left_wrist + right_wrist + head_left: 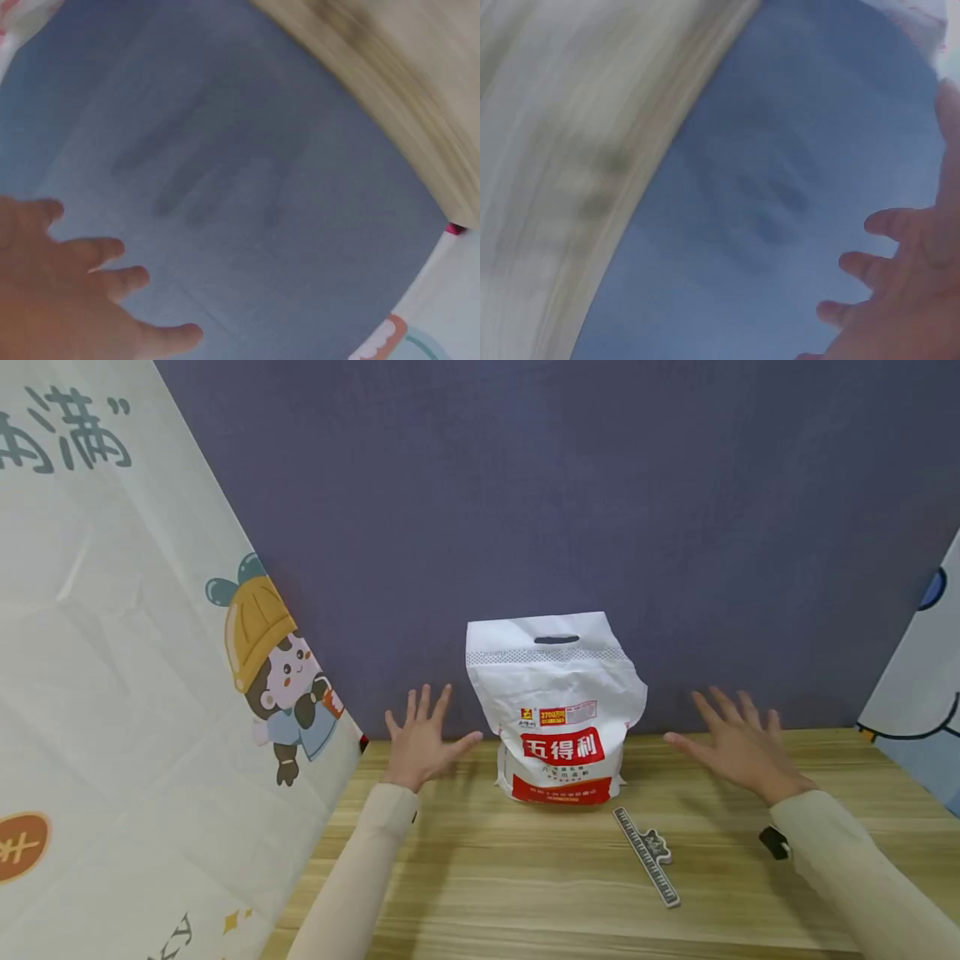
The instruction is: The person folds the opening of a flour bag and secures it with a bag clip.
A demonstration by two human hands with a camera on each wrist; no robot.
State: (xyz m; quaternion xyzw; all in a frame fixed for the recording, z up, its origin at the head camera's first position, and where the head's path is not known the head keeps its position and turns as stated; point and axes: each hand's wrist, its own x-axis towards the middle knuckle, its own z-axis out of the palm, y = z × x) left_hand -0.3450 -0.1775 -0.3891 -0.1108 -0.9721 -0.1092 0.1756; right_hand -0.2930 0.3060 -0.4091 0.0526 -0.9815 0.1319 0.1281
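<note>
A white flour-type bag (558, 710) with red printing and a cut-out handle slot stands upright at the back of the table. My left hand (425, 739) is spread to the left of the bag, apart from it and holding nothing. To the bag's right, my right hand (742, 747) is likewise spread, with nothing in it. In front of the bag lies a long grey-white clip (647, 857) with ruler-like markings. Both wrist views show the spread fingers against the dark blue backdrop, the left hand (82, 292) and the right hand (900, 277).
The wood-grain table (480, 893) meets a dark blue wall panel (555, 485) right behind the bag. A white sheet (112, 652) with a cartoon figure closes off the left side. Another printed white panel (915, 693) stands at the right edge.
</note>
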